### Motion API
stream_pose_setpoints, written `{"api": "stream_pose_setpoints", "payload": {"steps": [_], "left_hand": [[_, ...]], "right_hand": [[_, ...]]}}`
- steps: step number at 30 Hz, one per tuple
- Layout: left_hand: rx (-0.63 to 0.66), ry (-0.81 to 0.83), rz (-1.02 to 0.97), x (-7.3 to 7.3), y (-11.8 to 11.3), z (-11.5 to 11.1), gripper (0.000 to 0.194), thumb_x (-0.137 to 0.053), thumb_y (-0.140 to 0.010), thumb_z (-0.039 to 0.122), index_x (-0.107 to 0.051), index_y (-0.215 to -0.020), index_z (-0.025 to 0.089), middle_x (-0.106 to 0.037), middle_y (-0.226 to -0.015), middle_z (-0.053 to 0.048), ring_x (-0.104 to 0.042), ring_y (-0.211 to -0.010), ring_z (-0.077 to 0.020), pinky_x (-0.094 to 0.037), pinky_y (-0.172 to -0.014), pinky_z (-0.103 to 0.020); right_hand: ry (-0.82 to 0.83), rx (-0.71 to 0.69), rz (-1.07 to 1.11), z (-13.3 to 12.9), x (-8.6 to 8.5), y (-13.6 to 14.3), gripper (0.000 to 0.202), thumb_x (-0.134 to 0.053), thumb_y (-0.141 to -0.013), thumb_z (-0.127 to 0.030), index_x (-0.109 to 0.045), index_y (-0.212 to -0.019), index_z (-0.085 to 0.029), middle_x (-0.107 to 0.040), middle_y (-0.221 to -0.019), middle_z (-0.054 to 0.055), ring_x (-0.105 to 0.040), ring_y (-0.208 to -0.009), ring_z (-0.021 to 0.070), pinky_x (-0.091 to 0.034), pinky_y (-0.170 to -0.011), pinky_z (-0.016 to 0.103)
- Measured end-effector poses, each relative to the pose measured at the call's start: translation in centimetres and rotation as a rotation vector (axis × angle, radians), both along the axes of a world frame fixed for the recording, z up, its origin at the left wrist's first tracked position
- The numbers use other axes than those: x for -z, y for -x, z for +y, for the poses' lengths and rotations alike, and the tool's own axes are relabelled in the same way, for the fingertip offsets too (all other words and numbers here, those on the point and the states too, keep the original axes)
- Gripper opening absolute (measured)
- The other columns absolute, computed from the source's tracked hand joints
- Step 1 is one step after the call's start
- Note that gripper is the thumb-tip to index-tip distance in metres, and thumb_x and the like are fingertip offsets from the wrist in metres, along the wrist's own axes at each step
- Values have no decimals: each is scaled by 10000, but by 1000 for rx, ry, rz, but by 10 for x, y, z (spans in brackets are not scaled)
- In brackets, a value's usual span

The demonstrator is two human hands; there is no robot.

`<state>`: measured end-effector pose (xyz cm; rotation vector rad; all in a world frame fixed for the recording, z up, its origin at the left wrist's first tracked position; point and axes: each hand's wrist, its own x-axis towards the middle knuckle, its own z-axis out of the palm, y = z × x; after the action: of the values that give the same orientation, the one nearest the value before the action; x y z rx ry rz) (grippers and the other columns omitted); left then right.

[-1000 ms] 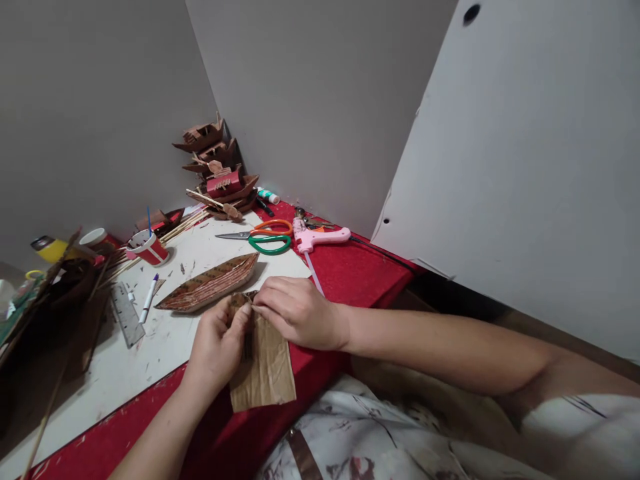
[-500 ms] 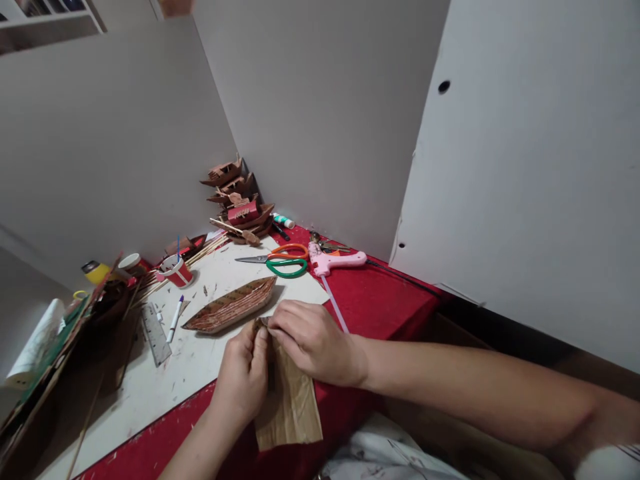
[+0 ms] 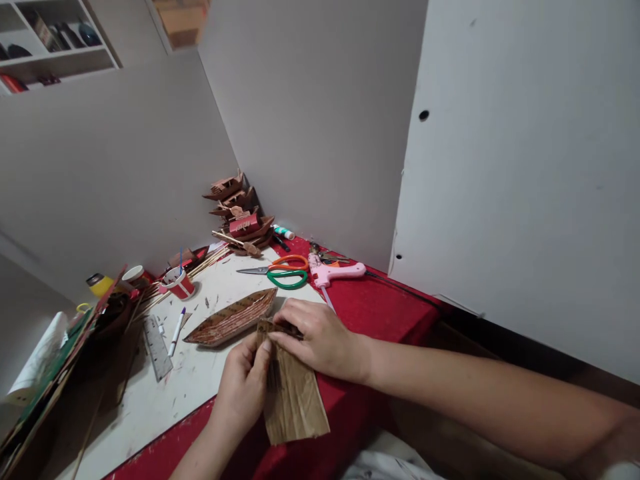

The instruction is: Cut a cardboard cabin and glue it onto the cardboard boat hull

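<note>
A creased strip of brown cardboard [image 3: 296, 400] hangs from both hands over the front edge of the table. My left hand [image 3: 245, 377] is closed on its left upper edge, thumb on top. My right hand [image 3: 317, 337] grips the upper right corner, thumb and fingers close to the left thumb. Dark printed marks show on the cardboard beside the left hand. Just beyond the hands lies a small boat hull [image 3: 233, 317] of brown cardboard with ridged sides, touched by neither hand.
Orange-and-green-handled scissors [image 3: 285, 272] and a pink glue gun [image 3: 336, 272] lie behind the hull. Left are a ruler [image 3: 157, 350], a marker [image 3: 177, 331] and a paper cup [image 3: 179, 285]. Finished model boats [image 3: 243, 223] stack in the corner by grey panels [image 3: 310, 120]. Cardboard sheets [image 3: 65, 373] lean at left.
The camera view has tilted up slightly. More of the cardboard's top edge shows now, and my right hand's fingers have shifted a little right along it.
</note>
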<state>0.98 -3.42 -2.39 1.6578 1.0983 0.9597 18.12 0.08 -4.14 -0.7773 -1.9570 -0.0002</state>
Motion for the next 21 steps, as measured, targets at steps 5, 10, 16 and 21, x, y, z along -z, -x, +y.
{"api": "stream_pose_setpoints", "payload": {"steps": [5, 10, 16, 21], "left_hand": [[-12, -20, 25, -2, -2, 0, 255, -521, -925, 342, -681, -1016, 167, -707, -958, -46, -585, -863, -196, -437, -839, -284], [-54, -18, 19, -1, -4, 1, 247, -521, -914, 353, -616, -769, 177, -631, -748, 2, -523, -711, -160, -437, -739, -260], [-65, -25, 27, 1, -2, -1, 265, -525, -912, 343, -576, -707, 183, -592, -707, 13, -513, -722, -161, -431, -746, -258], [-2, -36, 53, -7, 3, -3, 233, -525, -926, 352, -669, -982, 178, -667, -886, -17, -547, -838, -177, -426, -824, -270]], "right_hand": [[-26, 20, -22, 0, -1, 4, 133, -526, -920, -184, -605, -819, -150, -639, -763, 60, -582, -703, 177, -448, -642, 283], [-130, -12, -52, -2, -2, 6, 177, -470, -928, -149, -609, -819, -139, -634, -751, 76, -571, -692, 184, -457, -637, 290], [-154, -68, -59, -1, -1, 5, 154, -484, -914, -126, -609, -825, -128, -630, -743, 81, -558, -690, 186, -447, -641, 291], [0, -100, 67, 3, -8, -1, 111, -522, -923, -189, -574, -828, -165, -612, -774, 51, -548, -709, 160, -426, -648, 263]]}}
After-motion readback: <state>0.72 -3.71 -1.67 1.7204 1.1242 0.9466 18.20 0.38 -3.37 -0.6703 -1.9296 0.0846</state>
